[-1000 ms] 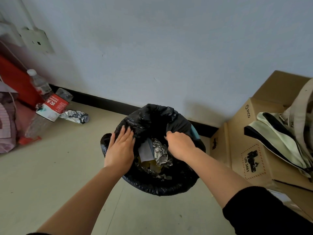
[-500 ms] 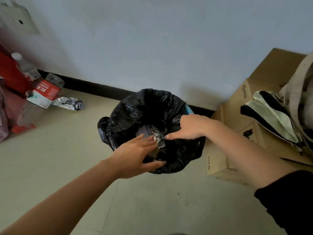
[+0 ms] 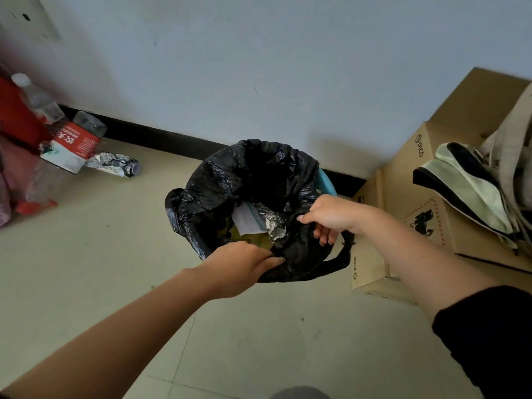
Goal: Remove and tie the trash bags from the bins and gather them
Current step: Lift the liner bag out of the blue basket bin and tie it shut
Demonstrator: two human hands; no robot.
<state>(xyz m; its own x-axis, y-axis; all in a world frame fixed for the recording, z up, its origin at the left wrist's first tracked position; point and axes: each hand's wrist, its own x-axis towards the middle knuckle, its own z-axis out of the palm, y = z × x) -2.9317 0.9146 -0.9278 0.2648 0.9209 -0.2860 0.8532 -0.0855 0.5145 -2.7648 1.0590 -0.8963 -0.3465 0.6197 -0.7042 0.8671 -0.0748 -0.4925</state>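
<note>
A black trash bag (image 3: 218, 197) lines a blue bin (image 3: 326, 182) standing on the floor by the wall; only a strip of the bin's rim shows at the right. Paper and crumpled foil (image 3: 272, 223) lie inside the bag. My left hand (image 3: 239, 267) grips the bag's near edge, fingers curled into the plastic. My right hand (image 3: 331, 217) grips the bag's right edge, with the fingertips curled under the plastic. One bag handle loop (image 3: 342, 254) hangs out at the near right.
Stacked cardboard boxes (image 3: 403, 203) stand close to the right of the bin, with a cloth bag (image 3: 472, 188) on top. At the left lie a plastic bottle (image 3: 37, 102), a red-labelled carton (image 3: 72, 145), crumpled foil (image 3: 115, 165) and a pink bag (image 3: 17, 180). Bare tiled floor lies in front.
My left hand left the bag's left rim, crossed to the near edge and took hold of it. My right hand shifted to the right edge and gripped it.
</note>
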